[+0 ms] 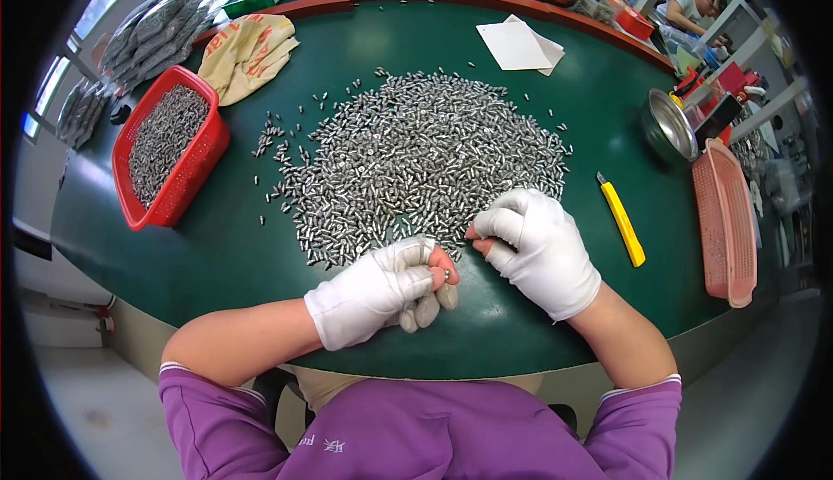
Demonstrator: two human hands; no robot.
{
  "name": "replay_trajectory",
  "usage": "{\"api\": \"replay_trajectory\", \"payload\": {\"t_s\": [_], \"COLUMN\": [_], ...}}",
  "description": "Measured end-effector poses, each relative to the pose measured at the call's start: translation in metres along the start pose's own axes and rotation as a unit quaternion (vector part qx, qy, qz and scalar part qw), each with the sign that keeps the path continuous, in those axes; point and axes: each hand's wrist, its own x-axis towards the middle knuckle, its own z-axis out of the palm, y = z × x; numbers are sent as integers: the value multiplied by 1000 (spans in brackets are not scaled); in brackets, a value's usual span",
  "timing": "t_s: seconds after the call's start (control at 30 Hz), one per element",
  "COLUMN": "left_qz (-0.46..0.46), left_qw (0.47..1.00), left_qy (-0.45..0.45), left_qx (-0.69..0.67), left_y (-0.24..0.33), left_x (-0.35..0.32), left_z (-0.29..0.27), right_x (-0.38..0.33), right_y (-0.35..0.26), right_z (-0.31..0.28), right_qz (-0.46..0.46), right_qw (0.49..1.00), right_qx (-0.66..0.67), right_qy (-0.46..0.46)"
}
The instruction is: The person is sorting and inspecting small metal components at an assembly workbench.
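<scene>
A wide heap of small silvery metal parts (434, 146), short and pointed, covers the middle of the green table (416, 350). My left hand (386, 293) wears a white glove with bare thumb and index tips. Those tips pinch one small metal part (447, 277) just in front of the heap. My right hand (542, 254), gloved the same way, is at the heap's near right edge. Its bare thumb and finger close together beside the parts, and anything between them is too small to make out.
A red plastic basket (217, 137) full of similar parts stands left, beside a yellowish cloth bag (249, 56). To the right are a yellow utility knife (622, 224), a steel bowl (670, 124) and a pink basket (724, 220). White cards (514, 44) lie behind. A person (692, 7) sits far right.
</scene>
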Motion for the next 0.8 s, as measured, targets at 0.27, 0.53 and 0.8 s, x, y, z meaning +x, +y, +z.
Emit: {"api": "replay_trajectory", "payload": {"t_s": [0.27, 0.53, 0.8], "left_qz": [25, -13, -3], "left_qw": [999, 998, 999], "left_qy": [-16, 29, 47], "left_qx": [-31, -53, -14], "left_y": [-3, -1, -2], "left_x": [0, -1, 0], "left_z": [-3, 0, 5], "right_x": [0, -3, -2], "right_y": [-5, -13, -22], "right_z": [3, 4, -1], "right_qz": [-20, 15, 85], "right_qw": [997, 999, 965], "right_qx": [-52, 33, 235], "right_qy": [-54, -1, -75]}}
